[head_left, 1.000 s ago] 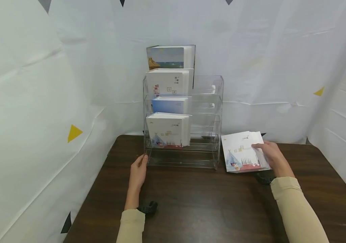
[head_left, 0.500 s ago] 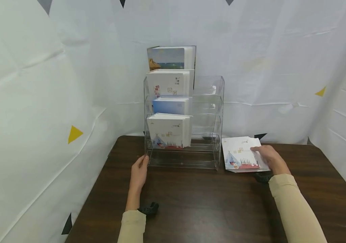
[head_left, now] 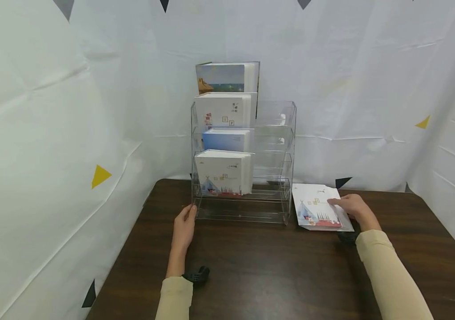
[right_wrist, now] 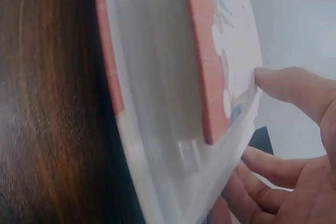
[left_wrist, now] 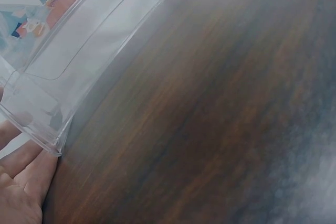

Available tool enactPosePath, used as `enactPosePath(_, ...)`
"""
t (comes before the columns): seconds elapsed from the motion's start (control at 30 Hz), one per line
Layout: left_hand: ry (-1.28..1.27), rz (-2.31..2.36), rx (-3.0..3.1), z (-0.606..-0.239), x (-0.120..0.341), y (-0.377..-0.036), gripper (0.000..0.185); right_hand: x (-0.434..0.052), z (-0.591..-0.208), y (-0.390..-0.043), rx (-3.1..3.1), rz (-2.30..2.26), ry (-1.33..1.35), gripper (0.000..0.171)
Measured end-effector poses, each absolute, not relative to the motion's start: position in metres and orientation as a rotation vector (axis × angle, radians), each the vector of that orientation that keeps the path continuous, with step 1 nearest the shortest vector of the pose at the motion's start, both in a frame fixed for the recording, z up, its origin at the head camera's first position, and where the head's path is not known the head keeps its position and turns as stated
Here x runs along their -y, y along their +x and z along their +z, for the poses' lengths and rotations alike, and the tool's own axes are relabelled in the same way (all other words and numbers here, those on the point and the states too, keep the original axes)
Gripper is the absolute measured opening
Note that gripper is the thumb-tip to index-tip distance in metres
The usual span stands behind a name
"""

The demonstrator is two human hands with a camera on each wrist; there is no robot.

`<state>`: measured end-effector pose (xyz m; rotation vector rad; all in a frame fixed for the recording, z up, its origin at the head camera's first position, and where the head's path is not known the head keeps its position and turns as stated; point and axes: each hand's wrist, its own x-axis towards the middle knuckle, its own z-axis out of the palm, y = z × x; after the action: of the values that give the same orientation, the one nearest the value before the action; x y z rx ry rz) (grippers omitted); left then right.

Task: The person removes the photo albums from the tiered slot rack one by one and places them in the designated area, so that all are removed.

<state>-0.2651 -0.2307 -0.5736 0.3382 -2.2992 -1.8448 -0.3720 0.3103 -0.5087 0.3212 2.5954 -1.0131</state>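
A clear acrylic tiered rack (head_left: 275, 133) stands at the back of the dark wooden table (head_left: 267, 266). Its left column holds stacks of picture cards (head_left: 221, 171) on several tiers. My left hand (head_left: 185, 224) lies flat on the table, with straight fingers (left_wrist: 23, 169) touching the rack's front left corner (left_wrist: 39, 121). To the right of the rack, my right hand (head_left: 353, 208) grips a plastic-wrapped stack of cards (head_left: 316, 209) with a tent picture. The thumb (right_wrist: 294, 87) is on top and the fingers (right_wrist: 262, 182) are underneath. The stack (right_wrist: 173, 77) lies low on the table.
White sheets with small coloured triangles close in the table at the left, back and right. A yellow triangle (head_left: 100, 175) marks the left sheet. Bare table top lies in front of the rack, between my two sleeves.
My right hand has lowered the card stack from a raised tilt to nearly flat on the table, slightly farther back. The left hand has stayed at the rack's corner.
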Motion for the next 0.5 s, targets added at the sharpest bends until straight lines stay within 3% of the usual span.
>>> enactPosePath(0.17,0.343,-1.841,2.299,-0.574,0.23,-0.265,0.068,-0.307,-0.506,-0.37,-2.703,-0.884,0.297,0.063)
enactPosePath(0.5,0.337,-1.851,2.295,-0.573,0.23,-0.266,0.064,-0.297,-0.495,-0.361,-2.749,-0.853,0.226,0.072)
